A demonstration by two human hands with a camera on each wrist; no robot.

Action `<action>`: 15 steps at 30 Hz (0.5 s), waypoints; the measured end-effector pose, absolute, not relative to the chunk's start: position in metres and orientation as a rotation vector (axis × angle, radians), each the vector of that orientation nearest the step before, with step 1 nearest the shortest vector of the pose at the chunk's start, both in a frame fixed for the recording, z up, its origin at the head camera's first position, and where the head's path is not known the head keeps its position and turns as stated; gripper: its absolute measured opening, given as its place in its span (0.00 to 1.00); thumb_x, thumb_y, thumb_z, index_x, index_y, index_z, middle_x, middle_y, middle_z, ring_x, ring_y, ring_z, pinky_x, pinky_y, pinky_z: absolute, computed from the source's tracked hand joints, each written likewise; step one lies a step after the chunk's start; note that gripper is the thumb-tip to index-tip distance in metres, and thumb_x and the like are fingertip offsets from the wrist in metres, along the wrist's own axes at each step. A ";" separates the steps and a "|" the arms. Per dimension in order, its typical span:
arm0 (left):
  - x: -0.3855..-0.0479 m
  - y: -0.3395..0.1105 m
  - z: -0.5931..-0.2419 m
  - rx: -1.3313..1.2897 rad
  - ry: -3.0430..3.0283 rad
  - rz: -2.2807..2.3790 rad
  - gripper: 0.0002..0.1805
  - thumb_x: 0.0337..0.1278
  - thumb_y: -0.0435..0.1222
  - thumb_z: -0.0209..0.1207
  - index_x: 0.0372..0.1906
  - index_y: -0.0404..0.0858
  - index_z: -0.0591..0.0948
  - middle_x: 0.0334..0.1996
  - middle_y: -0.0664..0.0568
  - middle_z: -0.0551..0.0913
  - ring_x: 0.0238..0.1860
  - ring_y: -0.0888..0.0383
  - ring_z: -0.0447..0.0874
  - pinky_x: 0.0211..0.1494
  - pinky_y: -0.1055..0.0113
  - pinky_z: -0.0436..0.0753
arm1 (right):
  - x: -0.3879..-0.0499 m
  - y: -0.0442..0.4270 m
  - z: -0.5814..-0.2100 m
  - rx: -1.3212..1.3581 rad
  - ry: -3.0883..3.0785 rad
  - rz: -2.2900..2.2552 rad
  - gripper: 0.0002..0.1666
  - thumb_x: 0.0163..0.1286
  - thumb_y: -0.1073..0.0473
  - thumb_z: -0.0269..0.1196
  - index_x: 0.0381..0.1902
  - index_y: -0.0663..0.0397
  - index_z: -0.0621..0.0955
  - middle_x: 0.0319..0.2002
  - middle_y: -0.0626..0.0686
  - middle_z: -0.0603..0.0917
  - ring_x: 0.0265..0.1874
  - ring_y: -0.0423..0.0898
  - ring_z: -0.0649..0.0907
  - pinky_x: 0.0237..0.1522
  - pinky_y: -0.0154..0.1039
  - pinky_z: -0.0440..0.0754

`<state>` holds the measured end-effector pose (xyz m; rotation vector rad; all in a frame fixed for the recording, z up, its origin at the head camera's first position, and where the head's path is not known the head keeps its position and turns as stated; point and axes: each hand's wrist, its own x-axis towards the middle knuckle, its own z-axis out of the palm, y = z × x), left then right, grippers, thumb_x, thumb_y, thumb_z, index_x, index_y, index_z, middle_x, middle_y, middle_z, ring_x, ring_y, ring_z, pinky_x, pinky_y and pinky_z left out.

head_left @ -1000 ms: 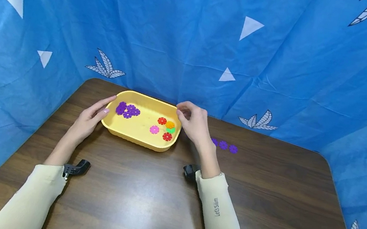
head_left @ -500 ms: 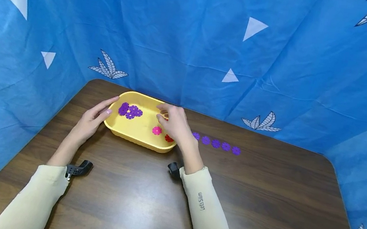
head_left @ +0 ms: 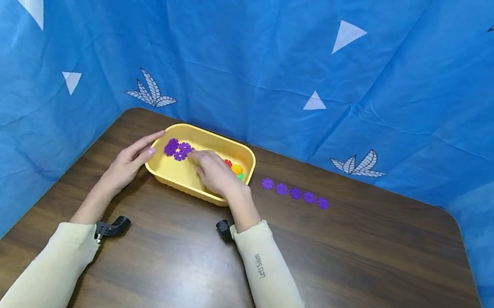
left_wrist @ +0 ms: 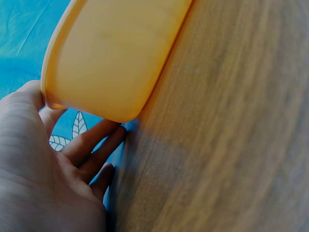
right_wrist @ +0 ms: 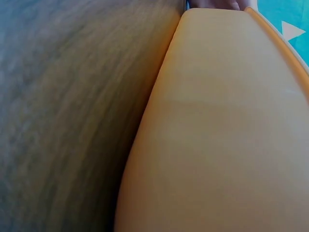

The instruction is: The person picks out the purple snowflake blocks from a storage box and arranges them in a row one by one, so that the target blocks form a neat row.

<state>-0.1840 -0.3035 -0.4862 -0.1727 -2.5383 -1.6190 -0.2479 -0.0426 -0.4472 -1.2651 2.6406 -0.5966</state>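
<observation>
My left hand (head_left: pixel 128 163) holds the left end of a yellow plastic tray (head_left: pixel 190 188); in the left wrist view its thumb is at the rim and other fingers touch the outer wall. My right hand (head_left: pixel 215 171) reaches into the tray, its extended fingertips at a cluster of purple snowflake discs (head_left: pixel 180 156). Its thumb lies apart from the fingertip, and no disc shows lifted. To the tray's right, several purple discs (head_left: pixel 295 193) lie in a row. The right wrist view shows the tray's outer wall (right_wrist: pixel 217 121) but hides the right hand's fingers.
At the tray's right end lie an orange disc (head_left: pixel 237 169), a red disc (head_left: pixel 228 163) and a green disc (head_left: pixel 241 176), partly behind the right hand. The brown wooden table (head_left: pixel 353 278) meets a blue curtain (head_left: pixel 226 37) at its back edge.
My right hand has moved left from the tray's right rim, across the coloured discs, to the purple cluster. It uncovers the whole purple row. The left hand stays at the tray.
</observation>
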 end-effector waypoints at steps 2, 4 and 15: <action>-0.185 -0.303 -0.486 -0.163 -2.534 -1.634 0.26 0.84 0.47 0.50 0.80 0.57 0.68 0.81 0.57 0.67 0.81 0.50 0.63 0.67 0.87 0.68 | -0.248 -0.041 -0.447 -1.253 2.661 -0.612 0.22 0.81 0.66 0.56 0.69 0.57 0.80 0.69 0.54 0.82 0.72 0.49 0.77 0.79 0.39 0.67; -0.186 -0.303 -0.486 -0.159 -2.533 -1.636 0.27 0.84 0.46 0.50 0.81 0.56 0.68 0.81 0.56 0.67 0.81 0.50 0.64 0.66 0.87 0.69 | -0.248 -0.040 -0.446 -1.236 2.680 -0.646 0.20 0.80 0.67 0.58 0.65 0.58 0.83 0.65 0.53 0.85 0.69 0.50 0.80 0.77 0.40 0.70; -0.187 -0.304 -0.490 -0.165 -2.542 -1.626 0.27 0.84 0.45 0.50 0.81 0.56 0.67 0.81 0.55 0.65 0.81 0.49 0.63 0.67 0.88 0.68 | -0.246 -0.034 -0.445 -1.096 2.798 -0.719 0.10 0.73 0.65 0.67 0.49 0.55 0.90 0.48 0.51 0.91 0.52 0.49 0.85 0.62 0.40 0.81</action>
